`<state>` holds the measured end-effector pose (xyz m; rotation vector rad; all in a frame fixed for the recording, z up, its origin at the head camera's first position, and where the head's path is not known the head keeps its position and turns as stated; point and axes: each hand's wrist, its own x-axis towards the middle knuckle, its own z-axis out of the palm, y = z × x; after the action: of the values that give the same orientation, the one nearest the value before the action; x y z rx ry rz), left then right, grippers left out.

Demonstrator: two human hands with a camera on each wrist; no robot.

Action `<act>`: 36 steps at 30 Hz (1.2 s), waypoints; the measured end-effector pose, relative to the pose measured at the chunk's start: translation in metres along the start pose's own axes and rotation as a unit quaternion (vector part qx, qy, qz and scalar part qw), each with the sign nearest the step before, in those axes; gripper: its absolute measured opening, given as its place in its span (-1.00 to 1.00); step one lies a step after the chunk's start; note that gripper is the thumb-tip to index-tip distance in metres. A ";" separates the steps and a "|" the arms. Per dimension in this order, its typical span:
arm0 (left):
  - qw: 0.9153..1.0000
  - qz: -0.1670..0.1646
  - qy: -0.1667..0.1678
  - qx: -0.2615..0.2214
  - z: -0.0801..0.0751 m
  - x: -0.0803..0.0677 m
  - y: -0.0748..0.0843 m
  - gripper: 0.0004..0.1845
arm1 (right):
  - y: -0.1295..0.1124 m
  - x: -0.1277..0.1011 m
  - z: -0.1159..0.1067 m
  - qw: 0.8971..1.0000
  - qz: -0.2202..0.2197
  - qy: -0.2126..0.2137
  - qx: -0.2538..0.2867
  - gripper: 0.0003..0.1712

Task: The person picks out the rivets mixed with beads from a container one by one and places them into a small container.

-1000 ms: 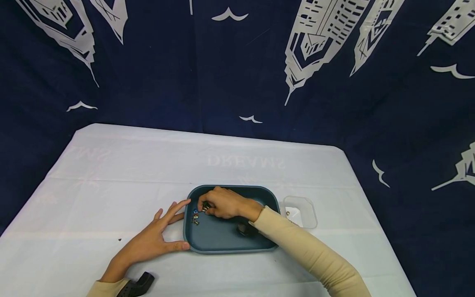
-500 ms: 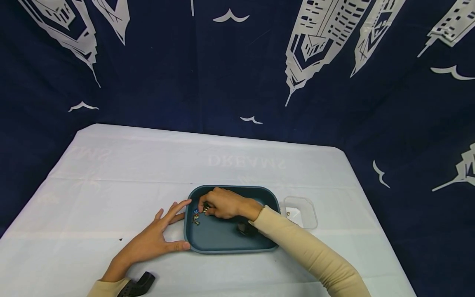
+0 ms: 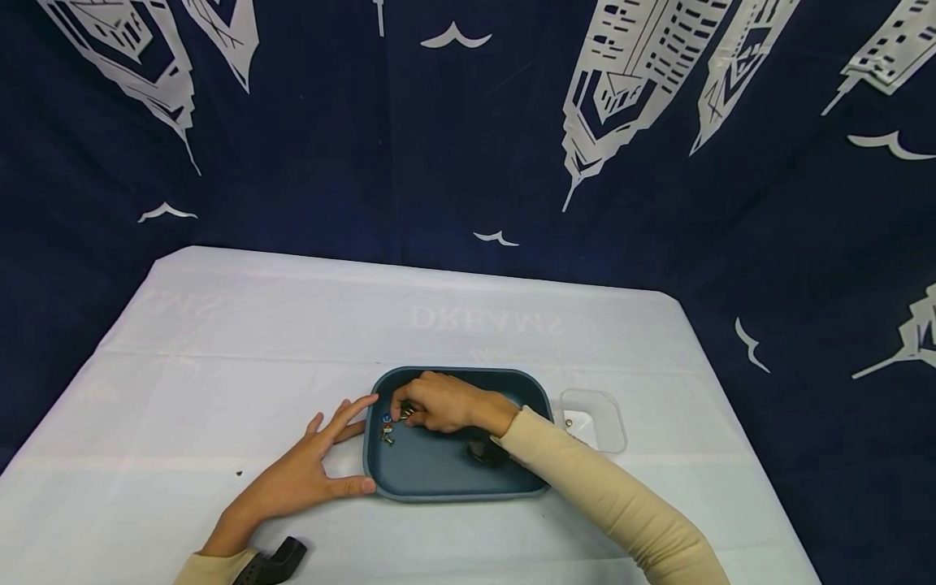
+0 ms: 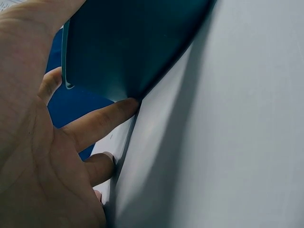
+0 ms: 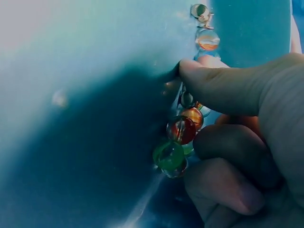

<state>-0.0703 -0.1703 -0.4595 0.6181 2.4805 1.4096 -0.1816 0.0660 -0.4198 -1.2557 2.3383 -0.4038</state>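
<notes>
Bracing the tray [image 3: 453,479] rim, left fingers [image 3: 344,418] spread; right fingers [image 3: 409,402] pinching beads [image 5: 180,130].

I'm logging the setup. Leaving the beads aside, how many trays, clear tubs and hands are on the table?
teal tray: 1
clear tub: 1
Hands: 2, the left hand touching the tray's edge, the right hand pinching beads
Total: 4

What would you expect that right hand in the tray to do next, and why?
Probably close the fingers a little more and lift. The right hand already curls around a cluster of glass beads on the tray floor, while the left hand braces the tray's edge. A clear container sits just right of the tray.
</notes>
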 end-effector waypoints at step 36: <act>1.000 -0.015 0.000 -0.005 0.002 0.001 -0.001 0.12 | 0.000 -0.002 0.002 1.000 0.019 0.016 0.006 -0.87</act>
<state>-0.0707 -0.1688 -0.4614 0.5762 2.4705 1.4087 -0.1794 0.0681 -0.4213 -1.2054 2.3791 -0.4275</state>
